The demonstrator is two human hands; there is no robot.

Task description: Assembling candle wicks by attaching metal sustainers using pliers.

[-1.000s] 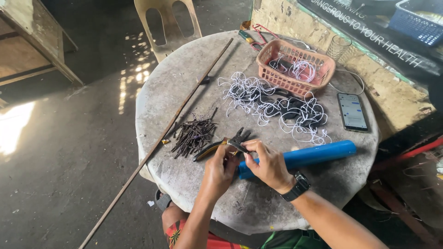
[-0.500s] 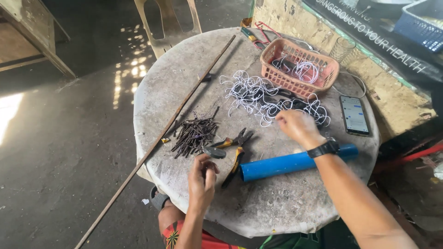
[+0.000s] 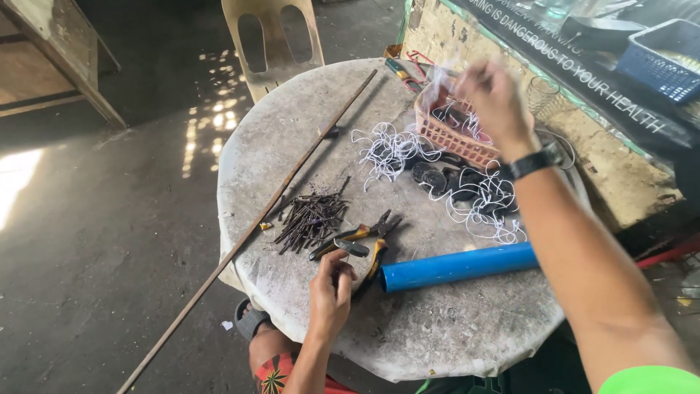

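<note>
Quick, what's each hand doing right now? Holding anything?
Left hand: loosely curled on the table beside the pliers; whether it grips anything cannot be told.
Right hand: raised over the pink basket, motion-blurred; cannot tell if it holds anything.

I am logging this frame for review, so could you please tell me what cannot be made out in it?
- Head view: the right hand is motion-blurred, so its fingers and any hold are unreadable.
- The pink basket is partly covered by that hand; its contents are unclear.
- The blue pipe runs behind the right forearm, hiding its far end.
- The left hand curls at the pliers; what it pinches is too small to tell.
</note>
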